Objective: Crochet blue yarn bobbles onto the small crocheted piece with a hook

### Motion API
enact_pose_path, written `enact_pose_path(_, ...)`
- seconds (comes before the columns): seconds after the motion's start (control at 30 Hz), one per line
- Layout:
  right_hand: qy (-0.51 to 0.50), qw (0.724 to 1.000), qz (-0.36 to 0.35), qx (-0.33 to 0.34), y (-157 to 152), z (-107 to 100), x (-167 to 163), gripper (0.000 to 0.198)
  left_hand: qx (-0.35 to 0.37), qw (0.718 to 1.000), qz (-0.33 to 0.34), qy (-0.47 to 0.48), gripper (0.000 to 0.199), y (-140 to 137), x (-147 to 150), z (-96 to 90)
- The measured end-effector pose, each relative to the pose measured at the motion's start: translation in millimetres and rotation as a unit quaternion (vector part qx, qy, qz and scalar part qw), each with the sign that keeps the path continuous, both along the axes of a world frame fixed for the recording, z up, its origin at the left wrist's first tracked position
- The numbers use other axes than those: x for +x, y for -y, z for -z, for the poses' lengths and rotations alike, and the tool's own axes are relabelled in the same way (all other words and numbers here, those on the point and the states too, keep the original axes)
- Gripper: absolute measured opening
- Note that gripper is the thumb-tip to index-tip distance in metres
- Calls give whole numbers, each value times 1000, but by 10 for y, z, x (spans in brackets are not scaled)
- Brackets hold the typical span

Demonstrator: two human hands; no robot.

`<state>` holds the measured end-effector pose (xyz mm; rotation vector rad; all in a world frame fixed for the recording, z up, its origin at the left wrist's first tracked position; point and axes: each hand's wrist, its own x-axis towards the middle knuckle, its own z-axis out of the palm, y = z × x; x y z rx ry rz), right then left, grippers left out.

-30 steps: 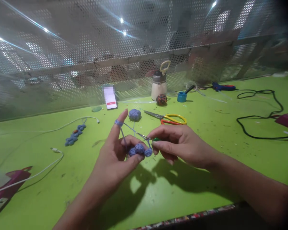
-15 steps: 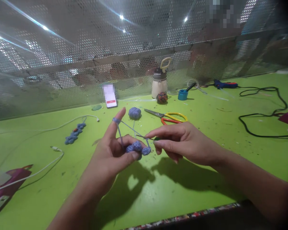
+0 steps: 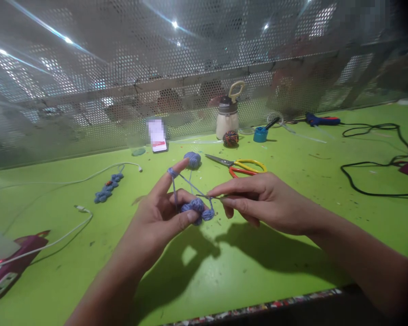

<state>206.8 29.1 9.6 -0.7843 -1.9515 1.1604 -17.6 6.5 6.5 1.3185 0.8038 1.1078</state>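
Observation:
My left hand point(image 3: 163, 210) pinches a piece of blue-purple crochet work point(image 3: 196, 206) made of puffy lobes, between thumb and fingers. Yarn is wrapped round its raised index finger and runs down to the work. In my right hand point(image 3: 258, 199) is a thin crochet hook point(image 3: 207, 196), held between thumb and index finger. The hook's shaft meets the yarn just above the right lobe of the work; its tip points left. Behind my left index finger lies a small ball of the same yarn point(image 3: 193, 160), with a strand leading toward my hands.
Scissors point(image 3: 236, 164) lie beyond my right hand. A finished-looking crochet strip point(image 3: 109, 187) and white cables are at left, near a power strip point(image 3: 13, 265). A phone point(image 3: 157, 136), bottle point(image 3: 227, 120), multicoloured yarn ball point(image 3: 230, 139), blue pot point(image 3: 260, 134) and glue gun point(image 3: 323, 120) stand or lie along the mesh panel.
My left index finger has tilted right and dropped a little, now overlapping the yarn ball. The hook has shifted slightly at the yarn. The whole view has moved a little.

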Motion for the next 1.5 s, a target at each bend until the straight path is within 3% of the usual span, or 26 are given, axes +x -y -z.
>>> enact_pose_path(0.53, 47, 999, 17, -19, 24, -62, 12, 32, 30, 999, -22, 16, 59, -44, -19, 3)
enact_pose_path(0.73, 75, 997, 0, -21, 17, -58, 43, 33, 34, 998, -39, 28, 58, -55, -29, 18)
enact_pose_path(0.97, 135, 987, -35, 79, 14, -71, 25, 34, -12, 998, -44, 35, 51, -53, -36, 16)
enact_pose_path(1.5, 150, 980, 3, 134, 24, -44, 56, 36, -23, 999, -37, 0, 48, -44, -33, 16)
